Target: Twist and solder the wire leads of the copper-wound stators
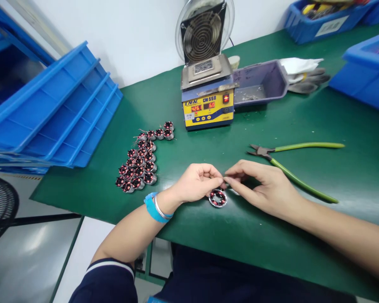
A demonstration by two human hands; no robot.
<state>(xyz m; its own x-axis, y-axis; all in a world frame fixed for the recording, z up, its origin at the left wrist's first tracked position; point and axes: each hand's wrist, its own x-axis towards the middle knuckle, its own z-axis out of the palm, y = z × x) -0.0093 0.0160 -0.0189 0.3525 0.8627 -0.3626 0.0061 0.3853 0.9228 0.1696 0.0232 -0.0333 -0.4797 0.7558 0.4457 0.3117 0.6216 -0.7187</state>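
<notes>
**Hands pinch a small wound coil at a green workbench**

Green matting covers the workbench (303, 126), seen from above by the person seated at it, with a white wall behind.

At far left, a stack of blue plastic trays (53, 109) leans tilted at the bench's left end. Beside it on the mat lies a cluster of small round copper-wound coils (142, 160), packed close together in a slanting band.

Near the front edge at centre, the left hand (197, 182) is closed narrow, thumb and fingers pinched together. A blue wristband and a silver bangle (156, 208) circle that wrist. Just below the fingertips a single wound coil (217, 198), a metal ring with red-brown windings, lies flat on the mat, touching the left hand. The right hand (265, 187) meets the left just above the coil, also pinched narrow; what the fingertips grip is too small to tell, possibly a fine wire from the coil.

Behind the hands stands a yellow and blue solder pot (207, 97) with 2 red number displays and a fan (204, 35) mounted behind it. Touching its right side is a shallow purple-grey tray (265, 75), with grey work gloves (308, 80) and white cloth behind it.

Right of the hands, green-handled cutters (290, 162) lie open on the mat. Blue bins (366, 71) sit at far right and along the back.
</notes>
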